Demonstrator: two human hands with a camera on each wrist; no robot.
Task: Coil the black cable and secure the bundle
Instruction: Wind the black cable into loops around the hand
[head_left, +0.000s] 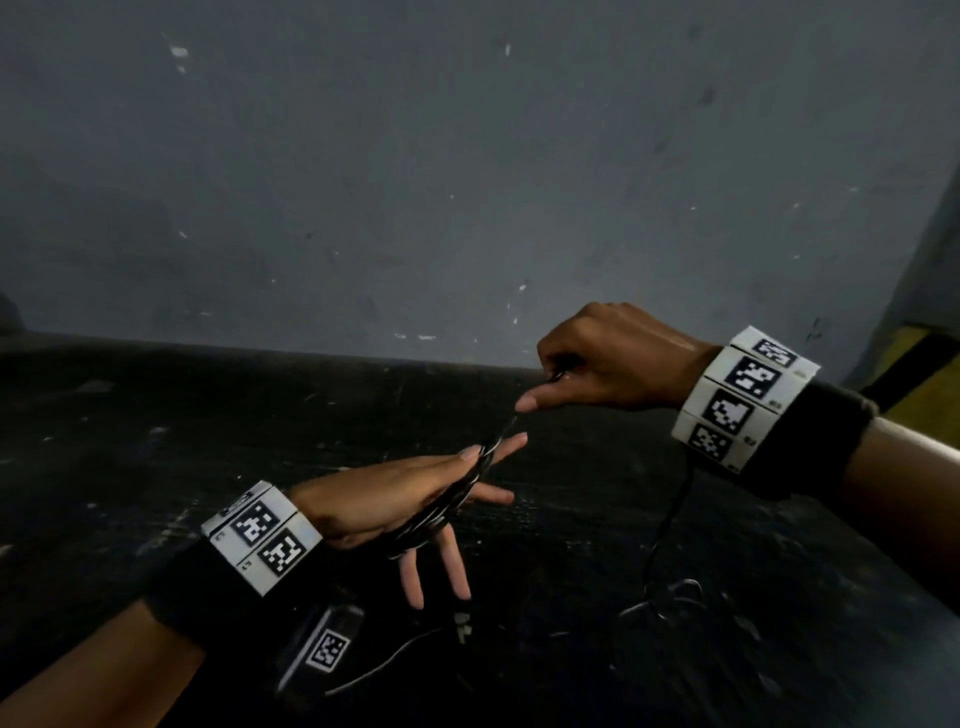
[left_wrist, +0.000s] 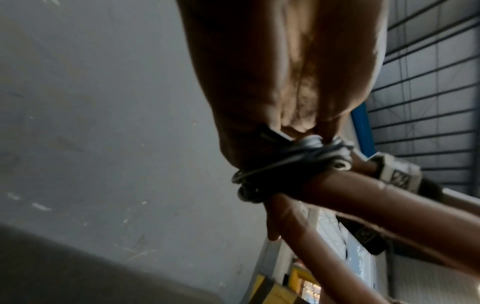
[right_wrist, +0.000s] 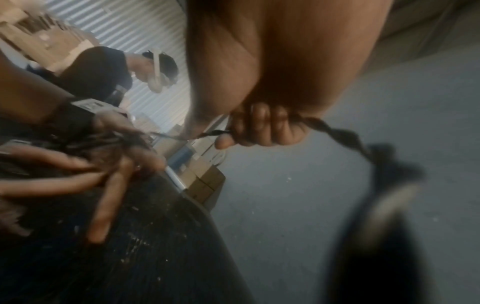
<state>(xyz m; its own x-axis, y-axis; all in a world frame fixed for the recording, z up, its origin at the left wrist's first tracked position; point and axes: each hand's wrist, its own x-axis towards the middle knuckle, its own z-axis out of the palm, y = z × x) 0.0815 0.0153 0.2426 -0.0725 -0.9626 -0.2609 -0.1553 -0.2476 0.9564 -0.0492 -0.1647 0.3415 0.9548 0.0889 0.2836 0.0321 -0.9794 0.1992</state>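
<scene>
The black cable is wound in several loops around the left hand, across the palm at the base of the fingers, held above the dark tabletop. That hand's fingers are spread and straight; the thumb lies against the loops. From the coil a taut strand runs up to the right hand, whose curled fingers grip the cable. Beyond that fist the loose remainder hangs down to the tabletop, where it lies in slack curls. A grey wall stands behind.
</scene>
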